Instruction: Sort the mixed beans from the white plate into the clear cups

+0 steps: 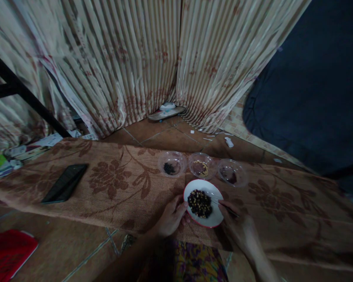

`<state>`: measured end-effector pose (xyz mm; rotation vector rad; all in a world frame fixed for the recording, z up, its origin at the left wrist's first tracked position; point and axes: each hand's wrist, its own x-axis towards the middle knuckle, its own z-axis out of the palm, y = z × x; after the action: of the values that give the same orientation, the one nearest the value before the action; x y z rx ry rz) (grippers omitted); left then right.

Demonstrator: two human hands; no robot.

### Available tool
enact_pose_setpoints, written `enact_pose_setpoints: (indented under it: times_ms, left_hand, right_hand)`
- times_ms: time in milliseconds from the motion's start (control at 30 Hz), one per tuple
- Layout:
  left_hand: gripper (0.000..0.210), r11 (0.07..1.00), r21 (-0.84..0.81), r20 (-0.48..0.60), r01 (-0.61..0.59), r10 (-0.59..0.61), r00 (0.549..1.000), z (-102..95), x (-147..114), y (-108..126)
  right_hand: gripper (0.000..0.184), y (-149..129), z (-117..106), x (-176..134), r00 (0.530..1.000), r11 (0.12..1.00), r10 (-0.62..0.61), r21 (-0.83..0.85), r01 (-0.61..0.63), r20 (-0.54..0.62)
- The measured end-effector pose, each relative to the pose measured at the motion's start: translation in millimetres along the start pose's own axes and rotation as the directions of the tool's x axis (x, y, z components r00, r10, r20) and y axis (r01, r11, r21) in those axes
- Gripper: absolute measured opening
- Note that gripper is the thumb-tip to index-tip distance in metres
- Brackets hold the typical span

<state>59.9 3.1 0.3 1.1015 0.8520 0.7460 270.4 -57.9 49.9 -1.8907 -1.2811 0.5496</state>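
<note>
A white plate [217,217] with a red rim holds a mixed heap of dark and yellow beans or seeds [199,203]. My left hand [173,216] grips the plate's left rim, thumb on top and fingers below. On the right side, my right hand [238,223] is closed around a thin utensil [233,212] that reaches over the plate; its exact kind is unclear. Just beyond stand three clear plastic bowls: a left bowl [181,158] with black seeds, a middle bowl [200,156] with yellow ones, and a right bowl [238,172] with dark reddish-brown ones.
A brown flower-patterned cloth [117,203] covers the long, low surface. On its left lies a black phone [66,183]. Striped curtains [141,58] hang behind, with a skateboard [166,113] at their foot. White scraps [228,141] litter the tiled floor.
</note>
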Motion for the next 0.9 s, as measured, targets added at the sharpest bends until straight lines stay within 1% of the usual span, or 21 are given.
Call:
enact_pose_setpoints:
  times_ms: [67, 133, 233, 333, 400, 600, 800, 900]
  left_hand:
    - [0.054, 1.000, 0.006, 0.005, -0.002, 0.002, 1.000, 0.1, -0.2, -2.0]
    - [0.052, 1.000, 0.008, 0.010, -0.005, 0.005, 1.000, -0.1, -0.7, -2.9]
    - [0.050, 1.000, 0.013, 0.009, -0.003, 0.002, 1.000, -0.8, -1.6, -3.4]
    - [0.048, 1.000, 0.024, 0.012, 0.004, -0.004, 1.000, -1.1, -2.1, -2.9]
    - [0.048, 1.000, 0.028, 0.013, 0.003, -0.003, 1.000, -1.1, -2.2, -2.0]
    - [0.046, 0.999, 0.035, 0.004, -0.018, 0.018, 1.000, -0.9, -2.2, -0.9]
    - [0.045, 0.999, 0.045, 0.021, -0.028, 0.027, 0.999, -3.2, -0.1, -8.2]
    - [0.044, 0.999, 0.039, 0.028, -0.021, 0.020, 0.999, -3.6, 0.5, -9.8]
  right_hand:
    - [0.035, 1.3, -5.7, -8.6, 0.997, 0.999, 0.036, 0.013, -0.037, 0.071]
    - [0.036, 4.2, -12.8, -17.1, 0.993, 0.997, 0.065, 0.038, -0.069, 0.099]
    - [0.039, 10.8, -21.6, -25.9, 0.993, 0.989, 0.114, 0.090, -0.117, 0.041]
    - [0.039, 16.1, -23.4, -29.8, 0.987, 0.984, 0.158, 0.090, -0.154, -0.034]
    - [0.038, 17.5, -20.3, -31.5, 0.986, 0.987, 0.146, 0.082, -0.139, -0.083]
    - [0.032, 21.6, -3.6, -34.2, 0.985, 0.990, 0.053, 0.137, -0.030, -0.167]
    - [0.032, 31.4, 3.6, -33.7, 0.982, 0.995, -0.004, 0.094, 0.022, -0.191]
    - [0.033, 33.8, 4.5, -34.5, 0.984, 0.995, 0.019, 0.098, -0.001, -0.178]
